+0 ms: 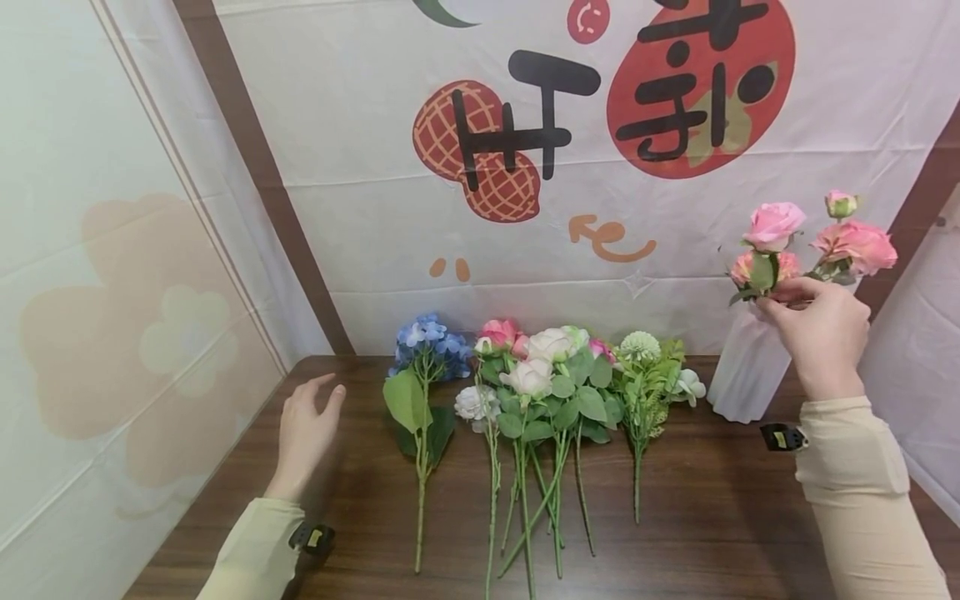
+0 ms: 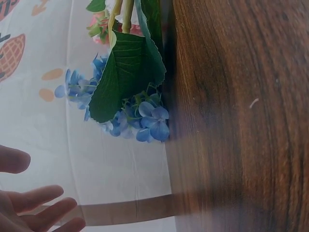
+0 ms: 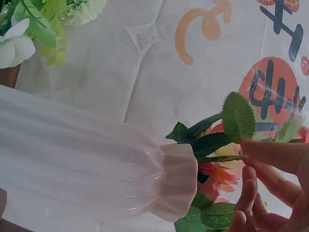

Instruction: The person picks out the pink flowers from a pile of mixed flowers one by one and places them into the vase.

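Saw a pink rose (image 1: pixel 776 227), a coral bloom (image 1: pixel 858 247) and a bud (image 1: pixel 842 204) above the mouth of the white vase (image 1: pixel 750 362). Found the vase standing near the far edge of the table (image 1: pixel 697 517), toward its far right corner. Noted leaves (image 3: pixel 239 116) crowding just outside the mouth, and in the head view the right hand (image 1: pixel 821 333) covering part of it.

Found greenery (image 1: pixel 648 383) lying left of the vase, with a pale green pompom (image 1: pixel 640 346) and a white bloom (image 1: pixel 688 385). Saw white roses (image 1: pixel 531 377) further left, with crossing stems pointing to the near edge, and red-pink blooms (image 1: pixel 498 335) by the far edge. Spotted the blue flower (image 1: pixel 427 350) apart from these, toward the far left corner. Saw a printed cloth (image 1: pixel 337 125) hanging behind the far edge.

Found the right hand pinching a stem (image 3: pixel 222 158) between thumb and fingertips, just above the vase's mouth; could not match it surely to one bloom. Saw the left hand (image 1: pixel 307 425) free, thumb and fingers apart, near the left edge beside the blue flower.
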{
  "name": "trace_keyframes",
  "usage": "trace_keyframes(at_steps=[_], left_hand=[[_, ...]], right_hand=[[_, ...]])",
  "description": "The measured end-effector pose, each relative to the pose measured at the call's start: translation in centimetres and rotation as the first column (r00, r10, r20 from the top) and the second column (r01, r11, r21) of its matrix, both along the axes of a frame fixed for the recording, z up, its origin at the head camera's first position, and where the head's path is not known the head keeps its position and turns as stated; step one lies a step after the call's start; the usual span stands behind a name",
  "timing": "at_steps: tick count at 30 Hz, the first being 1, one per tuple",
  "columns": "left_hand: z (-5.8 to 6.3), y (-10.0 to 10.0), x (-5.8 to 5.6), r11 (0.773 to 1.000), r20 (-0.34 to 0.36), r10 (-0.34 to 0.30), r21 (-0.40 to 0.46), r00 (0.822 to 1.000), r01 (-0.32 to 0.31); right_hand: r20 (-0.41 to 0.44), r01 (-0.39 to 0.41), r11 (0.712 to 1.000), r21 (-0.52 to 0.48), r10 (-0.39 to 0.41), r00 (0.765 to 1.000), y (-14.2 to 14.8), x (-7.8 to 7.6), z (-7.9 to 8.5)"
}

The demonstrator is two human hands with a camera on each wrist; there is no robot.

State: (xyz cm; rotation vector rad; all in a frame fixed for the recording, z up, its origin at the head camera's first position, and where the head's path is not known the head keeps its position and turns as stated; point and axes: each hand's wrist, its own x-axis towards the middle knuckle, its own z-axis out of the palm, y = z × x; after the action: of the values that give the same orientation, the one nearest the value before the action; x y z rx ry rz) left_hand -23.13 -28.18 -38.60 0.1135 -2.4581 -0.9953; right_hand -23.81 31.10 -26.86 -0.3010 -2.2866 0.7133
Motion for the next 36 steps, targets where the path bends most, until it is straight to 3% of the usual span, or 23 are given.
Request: trace_keyframes(at_steps=[9,17,26,36], left_hand=[[0.1,0.0,0.1,1.0,0.01,0.001,0.006,1.0,-0.001],[0.0,-0.1,0.0,1.0,-0.004,0.002,0.002,1.0,-0.002],[-0.1,0.0,0.0,1.0,0.0,0.005,0.008,1.0,-0.005],[0.1,0.4,-0.2,1.0,0.001,-0.006,0.007,1.0,0.006]], right_hand=[[0.034,0.031,1.0,-0.002,-0.031,0.999,-0.4,0.8,-0.3],[0.097,0.055,0.998,-0.022,-0.053,0.994,-0.4,0.0,-0.3],[0.072,0.061,0.997,-0.045,-0.058,0.996,-0.4,-1.0,-1.2],[0.072,0.032,0.999,-0.024,-0.031,0.997,-0.6,-0.7,-1.7]])
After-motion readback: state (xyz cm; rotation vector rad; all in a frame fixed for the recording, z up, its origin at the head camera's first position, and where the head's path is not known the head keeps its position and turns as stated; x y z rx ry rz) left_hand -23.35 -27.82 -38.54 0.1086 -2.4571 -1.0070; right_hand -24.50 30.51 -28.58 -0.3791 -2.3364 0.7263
